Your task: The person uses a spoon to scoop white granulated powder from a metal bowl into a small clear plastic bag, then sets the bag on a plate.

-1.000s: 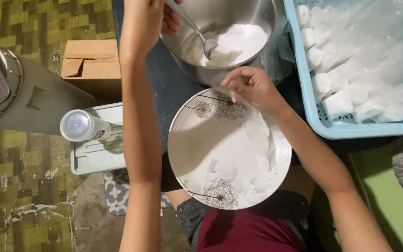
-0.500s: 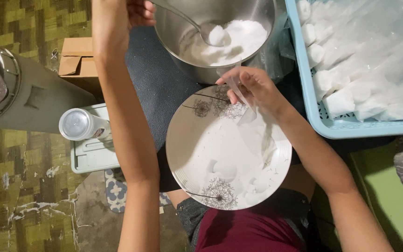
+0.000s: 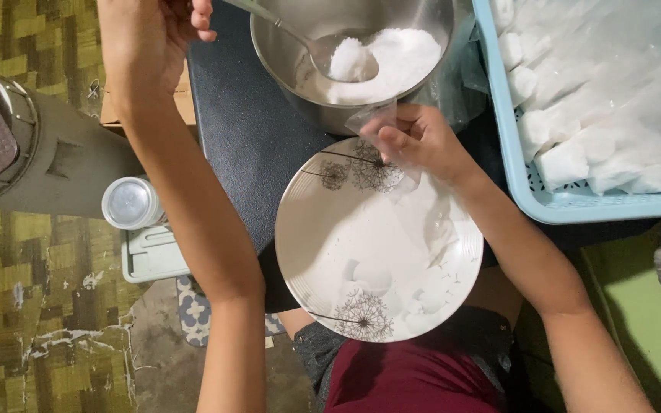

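A metal spoon (image 3: 323, 47), gripped at its handle end by the fingers (image 3: 196, 19) of the left hand (image 3: 151, 38), is held slanting down-right, its heaped bowl over the steel bowl (image 3: 346, 46), while a clear plastic bag (image 3: 415, 183) is pinched by the right hand (image 3: 418, 141) above a patterned white plate (image 3: 323, 252).

White powder, silver steel, pale blue plastic.
White plate (image 3: 346, 252) printed with dark dandelion heads; silver bowl (image 3: 422, 19) and spoon (image 3: 300, 38) holding white powder (image 3: 399, 61); light-blue basket (image 3: 545, 200); olive-and-yellow patterned floor (image 3: 55, 329).
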